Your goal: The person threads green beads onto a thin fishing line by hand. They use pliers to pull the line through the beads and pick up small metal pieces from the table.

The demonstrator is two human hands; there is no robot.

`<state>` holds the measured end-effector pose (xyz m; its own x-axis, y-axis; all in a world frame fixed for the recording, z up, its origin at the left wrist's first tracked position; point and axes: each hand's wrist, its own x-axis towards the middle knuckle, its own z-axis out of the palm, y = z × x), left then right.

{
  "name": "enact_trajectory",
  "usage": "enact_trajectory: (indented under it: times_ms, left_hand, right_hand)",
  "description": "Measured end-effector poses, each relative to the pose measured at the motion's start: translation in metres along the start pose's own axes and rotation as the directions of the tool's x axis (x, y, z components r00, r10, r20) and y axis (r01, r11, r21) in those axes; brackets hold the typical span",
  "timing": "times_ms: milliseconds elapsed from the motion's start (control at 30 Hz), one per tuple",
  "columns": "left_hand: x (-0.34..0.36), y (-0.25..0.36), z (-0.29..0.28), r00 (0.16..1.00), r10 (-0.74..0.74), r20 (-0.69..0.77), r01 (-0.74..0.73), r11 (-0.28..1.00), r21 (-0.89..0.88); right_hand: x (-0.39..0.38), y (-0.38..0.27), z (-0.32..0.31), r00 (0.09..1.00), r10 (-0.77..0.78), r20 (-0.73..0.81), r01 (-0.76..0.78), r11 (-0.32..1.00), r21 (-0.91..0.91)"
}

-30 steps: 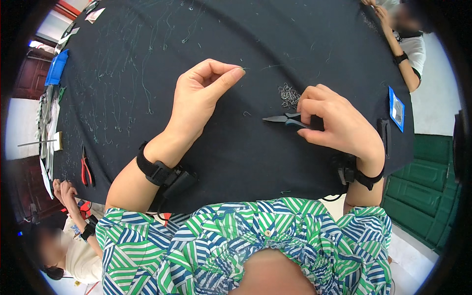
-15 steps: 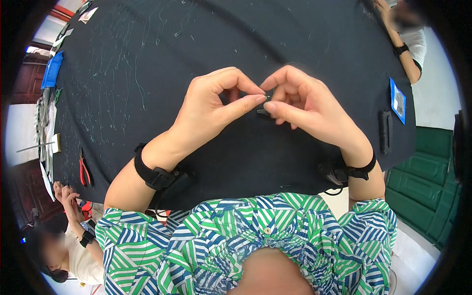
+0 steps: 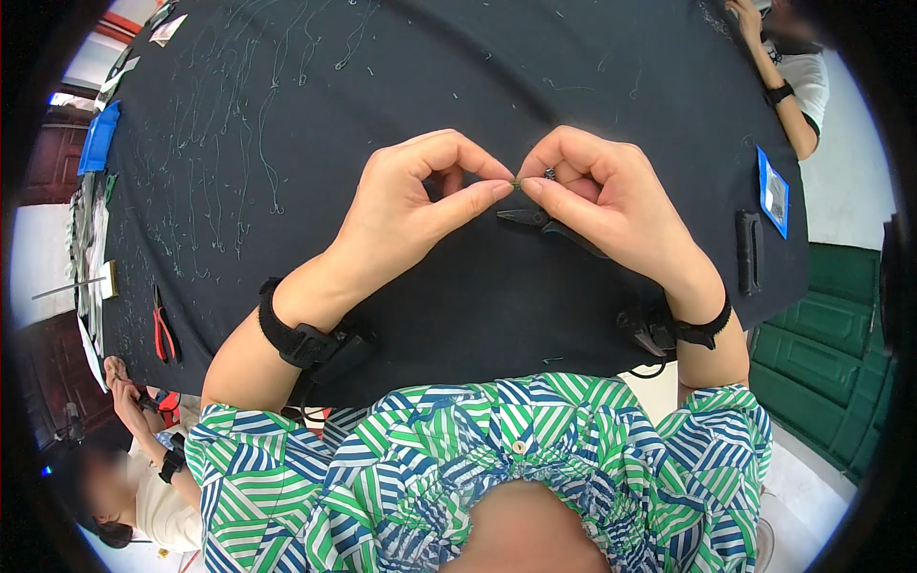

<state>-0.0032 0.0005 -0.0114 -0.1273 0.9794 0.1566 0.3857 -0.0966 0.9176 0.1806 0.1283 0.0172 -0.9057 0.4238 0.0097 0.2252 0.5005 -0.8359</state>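
The blue packet [image 3: 774,194] is too small to read. Dark pliers [image 3: 541,222] lie on the table [image 3: 458,320], tips pointing left, long axis slanting rightward beneath the right hand [image 3: 611,196]. Arched inward, it meets the left hand [image 3: 411,189], fingers of both pinching a tiny greenish strand [image 3: 517,183].
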Motion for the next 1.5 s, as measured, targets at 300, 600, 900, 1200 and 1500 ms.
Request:
enact_trajectory:
  times_ms: [300, 600, 900, 1200, 1500]
  left_hand:
    - [-0.0005, 0.0005, 0.0001, 1.000, -0.016, 0.012, 0.016, 1.000, -0.007]
    - [-0.0004, -0.0017, 0.0001, 0.998, -0.053, 0.018, 0.054, 0.998, -0.030]
    - [-0.0009, -0.0028, -0.0010, 0.992, -0.112, 0.050, 0.115, 0.991, -0.066]
    - [-0.0006, -0.0016, 0.0000, 0.989, -0.135, 0.061, 0.140, 0.986, -0.090]
    - [-0.0009, -0.0040, 0.0004, 0.988, -0.135, 0.068, 0.141, 0.986, -0.092]
  right_hand:
    - [-0.0006, -0.0008, 0.0019, 0.999, -0.027, -0.041, 0.026, 0.999, -0.032]
    - [-0.0012, 0.0006, 0.0027, 0.997, -0.044, -0.056, 0.042, 0.998, -0.045]
    - [0.0003, 0.0020, -0.0003, 0.996, -0.081, -0.022, 0.078, 0.992, -0.102]
    - [0.0000, 0.0013, 0.0002, 0.992, -0.121, -0.045, 0.115, 0.985, -0.127]
    - [0.0001, 0.0014, -0.0002, 0.988, -0.148, -0.043, 0.139, 0.977, -0.160]
